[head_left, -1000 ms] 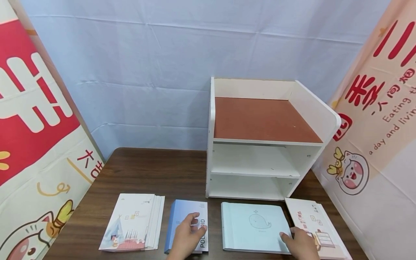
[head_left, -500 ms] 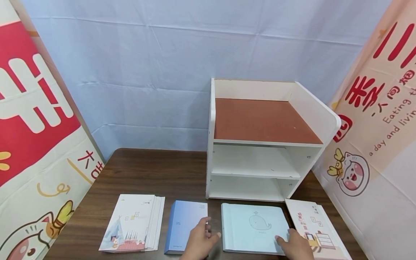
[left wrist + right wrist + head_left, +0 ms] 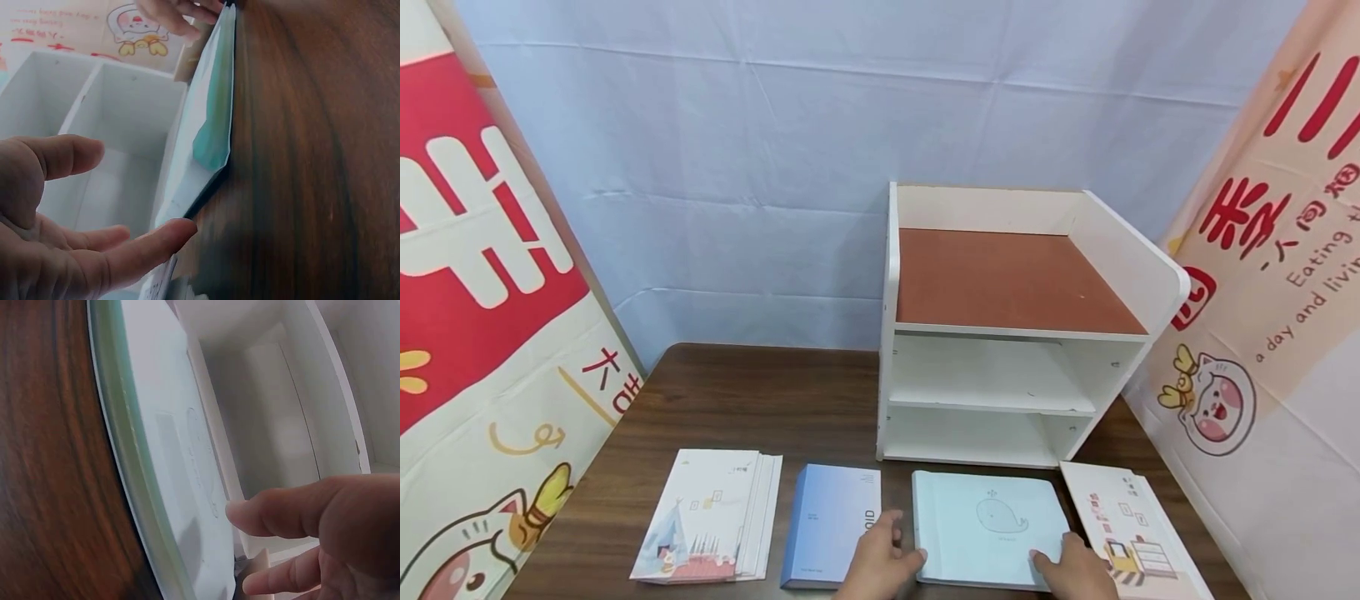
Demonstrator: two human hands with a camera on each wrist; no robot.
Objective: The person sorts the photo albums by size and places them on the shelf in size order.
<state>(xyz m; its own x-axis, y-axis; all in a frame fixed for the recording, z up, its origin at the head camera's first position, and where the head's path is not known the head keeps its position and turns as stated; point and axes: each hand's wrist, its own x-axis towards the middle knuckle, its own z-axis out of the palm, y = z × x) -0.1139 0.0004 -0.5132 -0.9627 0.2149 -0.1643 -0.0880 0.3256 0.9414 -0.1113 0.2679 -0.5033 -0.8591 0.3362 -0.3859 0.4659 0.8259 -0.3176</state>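
Whale-print book, flat between loose, ungrasping left hand and right hand; probably stiff, light, slick; best pinched at ends nearest thumbs.

Two hands; two books (one whale-printed); two booklet stacks; one cabinet; one table.

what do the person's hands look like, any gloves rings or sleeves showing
The left hand and right hand are both bare, without gloves. No rings or markings show on the parts in view, and no sleeves are visible.
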